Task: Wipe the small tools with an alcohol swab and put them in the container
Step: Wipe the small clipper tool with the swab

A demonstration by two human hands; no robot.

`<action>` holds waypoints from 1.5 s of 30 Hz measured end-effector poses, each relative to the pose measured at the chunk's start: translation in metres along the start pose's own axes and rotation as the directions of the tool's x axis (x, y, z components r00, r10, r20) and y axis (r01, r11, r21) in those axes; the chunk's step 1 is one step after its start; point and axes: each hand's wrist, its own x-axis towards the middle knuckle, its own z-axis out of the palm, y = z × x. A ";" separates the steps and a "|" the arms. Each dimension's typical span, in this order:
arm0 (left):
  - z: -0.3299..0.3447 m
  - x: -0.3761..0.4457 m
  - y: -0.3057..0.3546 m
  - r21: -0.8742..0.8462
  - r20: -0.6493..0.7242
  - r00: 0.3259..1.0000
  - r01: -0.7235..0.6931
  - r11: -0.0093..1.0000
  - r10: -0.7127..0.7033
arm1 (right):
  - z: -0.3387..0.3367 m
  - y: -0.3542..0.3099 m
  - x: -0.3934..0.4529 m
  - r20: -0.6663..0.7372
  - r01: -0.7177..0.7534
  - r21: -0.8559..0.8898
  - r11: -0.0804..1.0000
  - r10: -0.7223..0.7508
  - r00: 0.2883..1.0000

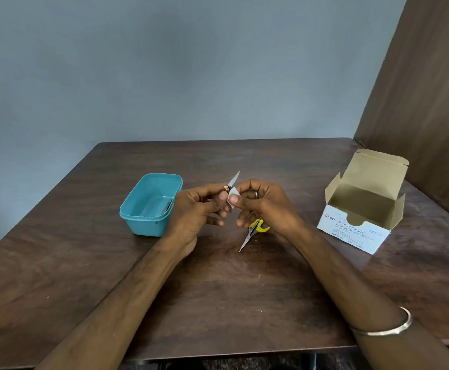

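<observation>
Over the middle of the table, my left hand (pixel 196 209) grips a small metal tool (pixel 233 180) whose thin blade points up and away. My right hand (pixel 260 204) pinches a white alcohol swab (pixel 232 195) against the base of that blade. Small scissors with yellow handles (pixel 252 232) lie on the table just under my right hand, tips toward me. The teal plastic container (pixel 151 205) stands open to the left of my hands, with one metal tool (pixel 168 205) lying inside against its right wall.
An open white box of alcohol swabs (pixel 362 206) stands at the right of the dark wooden table (pixel 218 289), lid flap raised. A brown panel (pixel 426 102) rises behind it on the right. A grey wall is at the back.
</observation>
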 end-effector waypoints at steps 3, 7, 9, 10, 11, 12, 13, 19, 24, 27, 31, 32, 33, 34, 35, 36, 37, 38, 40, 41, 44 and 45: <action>0.002 0.000 -0.001 0.018 -0.043 0.999 -0.031 0.999 0.032 | -0.001 0.001 0.002 -0.020 0.005 0.004 1.000 -0.005 1.000; 0.005 0.001 -0.001 0.129 -0.134 0.982 -0.113 0.985 0.130 | -0.003 0.000 0.003 -0.113 0.047 -0.011 0.999 -0.048 0.992; 0.005 0.001 -0.002 0.262 -0.177 0.959 -0.171 0.950 0.222 | -0.004 0.000 0.004 -0.163 0.068 -0.025 0.997 -0.071 0.984; 0.005 0.001 -0.003 0.324 -0.189 0.945 -0.195 0.926 0.265 | -0.005 0.000 0.004 -0.183 0.081 -0.031 0.996 -0.085 0.979; 0.005 0.001 -0.005 0.380 -0.195 0.933 -0.214 0.900 0.304 | -0.005 0.000 0.005 -0.197 0.095 -0.034 0.995 -0.100 0.975; 0.005 0.002 -0.006 0.432 -0.193 0.922 -0.226 0.873 0.335 | -0.005 0.001 0.005 -0.207 0.110 -0.037 0.993 -0.115 0.971; 0.005 0.002 -0.008 0.477 -0.187 0.915 -0.234 0.847 0.358 | -0.005 0.001 0.006 -0.215 0.123 -0.038 0.992 -0.128 0.968; 0.007 0.001 -0.007 0.634 -0.091 0.881 -0.309 0.709 0.465 | -0.004 0.002 0.006 -0.228 0.163 -0.053 0.985 -0.170 0.959; 0.007 0.000 -0.006 0.674 -0.045 0.873 -0.332 0.660 0.486 | -0.004 0.002 0.006 -0.217 0.163 -0.065 0.984 -0.173 0.961; 0.008 -0.001 -0.006 0.679 -0.036 0.871 -0.338 0.652 0.489 | -0.003 0.001 0.006 -0.213 0.156 -0.069 0.985 -0.168 0.963; 0.008 -0.002 -0.005 0.681 -0.022 0.866 -0.352 0.642 0.499 | -0.003 -0.001 0.005 -0.210 0.150 -0.073 0.986 -0.162 0.964; 0.008 -0.002 -0.005 0.677 -0.019 0.864 -0.359 0.642 0.503 | -0.003 -0.001 0.005 -0.210 0.146 -0.074 0.986 -0.159 0.965; 0.007 -0.002 -0.004 0.675 -0.019 0.863 -0.361 0.643 0.505 | -0.003 -0.001 0.005 -0.210 0.144 -0.079 0.986 -0.157 0.965; 0.007 -0.002 -0.004 0.676 -0.019 0.863 -0.361 0.643 0.505 | -0.003 -0.001 0.005 -0.209 0.142 -0.085 0.986 -0.157 0.965; 0.007 -0.002 -0.005 0.679 -0.019 0.863 -0.360 0.640 0.505 | -0.003 -0.001 0.005 -0.208 0.141 -0.092 0.986 -0.157 0.965; 0.007 -0.002 -0.005 0.682 -0.019 0.863 -0.358 0.637 0.505 | -0.003 -0.001 0.005 -0.208 0.140 -0.096 0.985 -0.158 0.965; 0.008 -0.002 -0.005 0.685 -0.017 0.863 -0.359 0.635 0.506 | -0.003 -0.001 0.005 -0.209 0.141 -0.099 0.985 -0.159 0.965; 0.008 -0.002 -0.005 0.686 -0.014 0.862 -0.361 0.632 0.507 | -0.003 -0.001 0.004 -0.209 0.142 -0.102 0.985 -0.161 0.965; 0.008 -0.003 -0.004 0.689 -0.013 0.859 -0.363 0.627 0.512 | -0.003 -0.001 0.004 -0.206 0.140 -0.111 0.984 -0.160 0.965; 0.008 -0.003 -0.004 0.689 -0.017 0.858 -0.362 0.628 0.513 | -0.003 -0.001 0.005 -0.204 0.137 -0.116 0.984 -0.158 0.966; 0.008 -0.002 -0.003 0.676 -0.045 0.857 -0.352 0.647 0.513 | -0.003 0.000 0.005 -0.204 0.136 -0.135 0.981 -0.162 0.966; 0.008 -0.002 -0.003 0.671 -0.052 0.856 -0.351 0.653 0.514 | -0.003 0.000 0.006 -0.207 0.135 -0.137 0.981 -0.162 0.965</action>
